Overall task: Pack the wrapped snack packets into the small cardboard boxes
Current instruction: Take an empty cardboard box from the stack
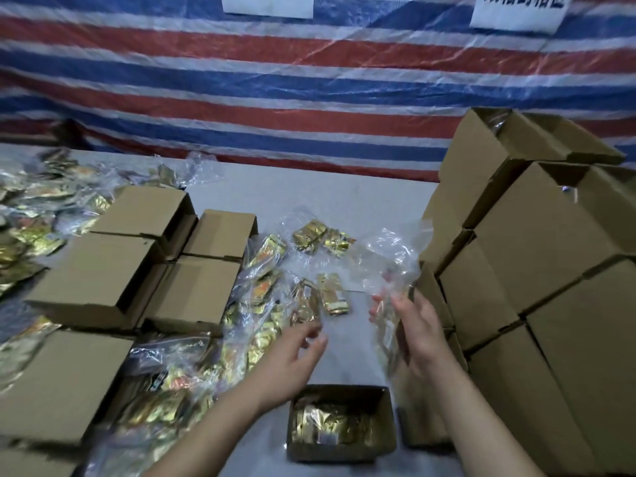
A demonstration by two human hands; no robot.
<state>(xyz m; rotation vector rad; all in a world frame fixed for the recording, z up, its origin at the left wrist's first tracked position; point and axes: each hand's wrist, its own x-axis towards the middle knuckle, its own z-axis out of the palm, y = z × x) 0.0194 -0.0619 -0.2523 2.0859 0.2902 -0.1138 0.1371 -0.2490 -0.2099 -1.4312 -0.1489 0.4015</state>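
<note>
A person's right hand [418, 333] grips a clear plastic bag [392, 270] above a grey counter [330, 197], fingers curled round its lower end; the bag rises crumpled over the hand. The left hand [297, 352] hovers just beside it with fingers loosely spread, holding nothing. Below both hands sits an open box [340, 423] lined with gold packets [330, 430]. More gold packets in clear wrap [254, 304] lie heaped to the left and centre, a few loose ones [321, 237] farther back. Closed cardboard boxes [113, 270] stand at left; a taller stack of boxes [537, 256] fills the right, the upper ones open-topped. Behind hangs a red, white and blue striped tarp [275, 80] bearing two white signs; the right sign [519, 10] carries dark characters cut off by the frame and unreadable. Print on the packets is too blurred to read.
</note>
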